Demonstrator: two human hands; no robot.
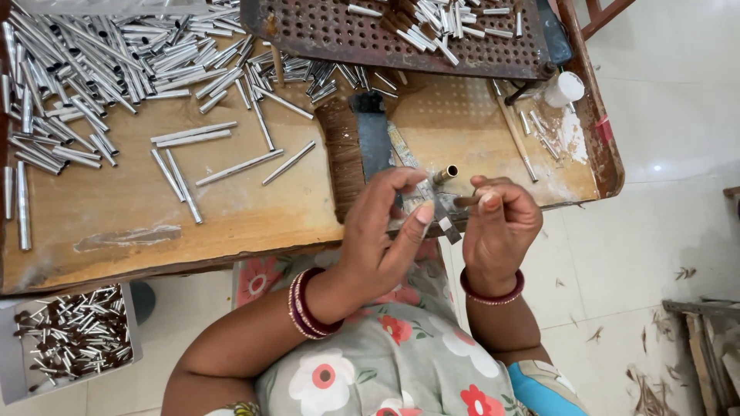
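My left hand [383, 235] hovers over the near edge of the wooden table [177, 231], fingers curled and apart, the thumb touching a small grey metal piece [449, 229]. My right hand [499, 223] is closed, pinching a short brown stick [465, 201] between fingertips. Just beyond them a brass tube [445, 174] sticks out of a jig, next to a brown brush [343, 158] and a dark metal block [373, 139]. Several silver metal tubes [92, 69] lie heaped at the table's far left, a few loose ones [239, 166] nearer the middle.
A rusty perforated tray [339, 35] with several tubes sits at the far edge. A white glue pot [565, 88] stands at the right by white smears. A white bin [11, 362] of brown-tipped tubes rests on the tiled floor at left. Wood scraps lie at right.
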